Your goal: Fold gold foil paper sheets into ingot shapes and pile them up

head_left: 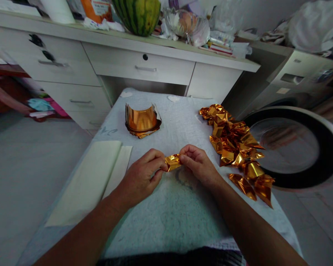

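Note:
Between my two hands is a small piece of shiny gold foil paper (173, 162), pinched at both ends above the cloth-covered board (166, 221). My left hand (145, 173) grips its left end with closed fingers. At the right end, my right hand (198, 164) holds it between thumb and fingers. A curved stack of gold foil sheets (142, 120) lies beyond my left hand. To the right of my right hand is a heap of folded gold foil pieces (233, 136), with several lying loose at its near end.
Folded pale paper (86, 184) lies on the left of the board. White drawers (138, 66) stand at the far side, with a watermelon (138, 16) on the counter above. The open round door (291, 144) of a washing machine (288, 74) juts in at the right.

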A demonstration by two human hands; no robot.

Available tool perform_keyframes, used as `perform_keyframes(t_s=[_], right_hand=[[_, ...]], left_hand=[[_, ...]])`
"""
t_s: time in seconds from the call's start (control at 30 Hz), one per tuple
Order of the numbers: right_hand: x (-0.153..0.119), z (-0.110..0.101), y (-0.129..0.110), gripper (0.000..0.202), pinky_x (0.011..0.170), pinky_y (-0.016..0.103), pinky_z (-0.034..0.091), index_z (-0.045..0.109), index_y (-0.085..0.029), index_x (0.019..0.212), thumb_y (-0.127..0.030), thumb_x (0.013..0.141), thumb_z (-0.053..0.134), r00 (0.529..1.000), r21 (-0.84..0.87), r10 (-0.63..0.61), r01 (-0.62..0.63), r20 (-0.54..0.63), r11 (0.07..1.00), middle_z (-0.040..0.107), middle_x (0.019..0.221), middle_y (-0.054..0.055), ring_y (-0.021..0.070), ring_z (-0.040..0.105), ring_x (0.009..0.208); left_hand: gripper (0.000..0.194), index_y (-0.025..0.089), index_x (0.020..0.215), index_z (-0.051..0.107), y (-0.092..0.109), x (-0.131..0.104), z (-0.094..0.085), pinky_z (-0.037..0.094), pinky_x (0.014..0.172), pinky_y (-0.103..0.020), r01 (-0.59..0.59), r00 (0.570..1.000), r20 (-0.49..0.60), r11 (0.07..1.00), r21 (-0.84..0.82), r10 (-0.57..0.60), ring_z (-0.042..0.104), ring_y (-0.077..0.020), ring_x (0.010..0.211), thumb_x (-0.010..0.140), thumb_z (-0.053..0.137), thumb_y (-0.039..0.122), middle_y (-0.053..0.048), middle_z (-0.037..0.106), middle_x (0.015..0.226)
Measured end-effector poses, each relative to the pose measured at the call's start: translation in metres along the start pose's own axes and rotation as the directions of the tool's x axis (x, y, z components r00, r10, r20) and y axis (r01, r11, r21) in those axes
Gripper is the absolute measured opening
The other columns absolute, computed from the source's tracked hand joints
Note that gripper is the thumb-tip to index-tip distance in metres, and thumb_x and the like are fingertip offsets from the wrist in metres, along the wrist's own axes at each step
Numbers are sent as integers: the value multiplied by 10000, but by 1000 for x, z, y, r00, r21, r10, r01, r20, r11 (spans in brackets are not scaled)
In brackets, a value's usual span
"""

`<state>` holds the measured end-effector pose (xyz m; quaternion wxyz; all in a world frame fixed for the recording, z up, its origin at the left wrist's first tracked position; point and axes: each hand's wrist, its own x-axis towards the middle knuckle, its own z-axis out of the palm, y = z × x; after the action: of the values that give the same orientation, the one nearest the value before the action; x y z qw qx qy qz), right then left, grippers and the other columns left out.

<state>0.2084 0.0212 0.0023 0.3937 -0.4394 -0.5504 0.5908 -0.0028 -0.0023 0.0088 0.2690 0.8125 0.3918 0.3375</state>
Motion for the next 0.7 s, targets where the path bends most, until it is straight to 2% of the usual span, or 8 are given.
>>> perform_keyframes(t_s=[0.13, 0.23, 0.33, 0.47, 0.7], right_hand=[[1, 5, 4, 196, 537, 210, 372, 530, -188, 784, -344, 803, 647, 995, -84, -62, 55, -74, 995, 559, 663, -31, 96, 499, 572], [0, 8, 8, 124, 537, 217, 374, 533, -190, 788, -291, 822, 597, 984, -215, -127, 98, -123, 972, 548, 657, -31, 100, 498, 570], [-2, 11, 11, 68, 520, 214, 357, 540, -196, 808, -250, 847, 557, 972, -347, -197, 143, -125, 927, 544, 645, -36, 99, 487, 552], [-4, 16, 10, 37, 514, 214, 341, 538, -207, 853, -238, 871, 532, 964, -491, -251, 177, -87, 853, 544, 616, -49, 99, 481, 525], [-9, 20, 5, 104, 534, 226, 336, 513, -217, 875, -270, 938, 449, 953, -662, -303, 211, -25, 719, 557, 600, -45, 114, 500, 504]], left_hand=[[129, 218, 920, 552, 5, -1, 1, 460, 828, -306, 57, 998, -26, 998, -13, -57, 564, -176, 926, 816, 578, 148, -29, 522, 1012], [195, 219, 1036, 490, 5, -1, 2, 427, 627, -275, 203, 978, -41, 978, -55, -205, 542, -149, 682, 878, 564, 305, 23, 524, 813], [248, 219, 1146, 460, 4, -1, 4, 371, 570, -269, 309, 950, -30, 950, -48, -311, 537, -153, 592, 933, 472, 346, 55, 534, 697], [182, 231, 1056, 535, 4, 2, 6, 395, 650, -286, 315, 948, -47, 948, 38, -313, 613, -183, 707, 952, 390, 268, 13, 634, 792], [184, 240, 1037, 536, 3, 2, 14, 406, 646, -284, 278, 959, -109, 945, 171, -262, 633, -194, 718, 958, 371, 256, 2, 651, 802]])
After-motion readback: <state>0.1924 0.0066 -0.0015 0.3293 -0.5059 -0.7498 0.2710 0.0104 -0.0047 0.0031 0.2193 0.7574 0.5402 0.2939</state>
